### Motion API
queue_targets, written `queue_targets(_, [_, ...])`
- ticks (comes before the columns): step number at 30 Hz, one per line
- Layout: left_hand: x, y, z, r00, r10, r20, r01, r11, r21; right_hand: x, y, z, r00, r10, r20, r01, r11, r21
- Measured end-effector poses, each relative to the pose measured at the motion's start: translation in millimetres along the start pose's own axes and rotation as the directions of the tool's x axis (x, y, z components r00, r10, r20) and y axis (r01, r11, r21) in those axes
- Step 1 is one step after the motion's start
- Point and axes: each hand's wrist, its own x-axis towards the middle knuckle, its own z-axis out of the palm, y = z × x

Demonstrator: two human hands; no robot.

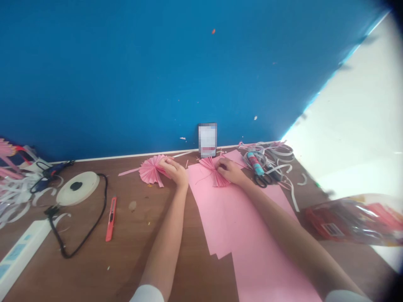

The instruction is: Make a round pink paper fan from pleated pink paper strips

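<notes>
Reaches forward over the brown desk [132,268] with both arms bare, pale sleeve ends [146,293] showing at the bottom edge. Extends the left arm [165,247] steeply upward and slightly rightward, wrist bent, the left hand [174,170] turned toward the left. Lays its fingers [166,162] over the right side of a pink pleated fan [150,171], spread in a rounded shape above the desk; cannot tell from here about a firm grip. Slants the right arm [296,239] from the lower right up across pink sheets [220,218]. Curls the right hand [229,170], fingers bent and clamped on the narrow middle of a second pleated fan [221,180], over the sheets and just below an upright phone [208,140]. Has a red cutter [111,220] lying left of the left arm, and scissors [263,180] near the right wrist.
</notes>
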Motion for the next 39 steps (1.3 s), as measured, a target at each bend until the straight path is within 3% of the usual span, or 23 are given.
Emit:
queue_targets(3, [-3,3,0.1,0.990,0.107,-0.090,-0.097,0.989,0.110,0,0,0,1.000,0.002,0.005,-0.002,1.000,0.005])
queue_targets(6, [-7,8,-0.4,0.952,0.277,0.132,-0.296,0.942,0.157,0,2,0,1.000,0.008,0.003,-0.008,1.000,-0.001])
queue_targets(8, [-11,13,0.1,0.835,0.371,0.406,-0.446,0.889,0.105,0,3,1,1.000,0.007,0.001,-0.007,1.000,-0.005])
queue_targets(11, [-17,20,2.2,0.559,0.395,0.729,-0.560,0.829,-0.020,0,4,2,1.000,0.011,-0.006,-0.011,1.000,-0.010])
queue_targets(13, [-20,23,3.3,0.475,0.325,0.818,-0.563,0.827,-0.001,0,4,2,1.000,0.019,-0.006,-0.020,1.000,-0.009])
queue_targets(18, [-19,22,3.0,0.452,0.190,0.872,-0.572,0.811,0.120,0,4,1,1.000,0.018,-0.011,-0.018,1.000,-0.003])
queue_targets(25, [-22,19,10.3,0.365,0.228,0.903,-0.639,0.766,0.065,1,4,2,1.000,0.004,-0.005,-0.004,1.000,-0.017])
queue_targets(34, [-18,13,9.5,0.328,0.222,0.918,-0.637,0.770,0.041,0,5,2,1.000,0.004,-0.011,-0.005,1.000,-0.019])
queue_targets(36, [-18,14,7.2,0.336,0.241,0.911,-0.632,0.774,0.029,0,4,2,1.000,0.004,-0.015,-0.004,1.000,-0.017])
queue_targets(39, [-18,18,5.1,0.386,0.235,0.892,-0.596,0.801,0.046,0,4,1,1.000,0.009,-0.011,-0.009,1.000,-0.006])
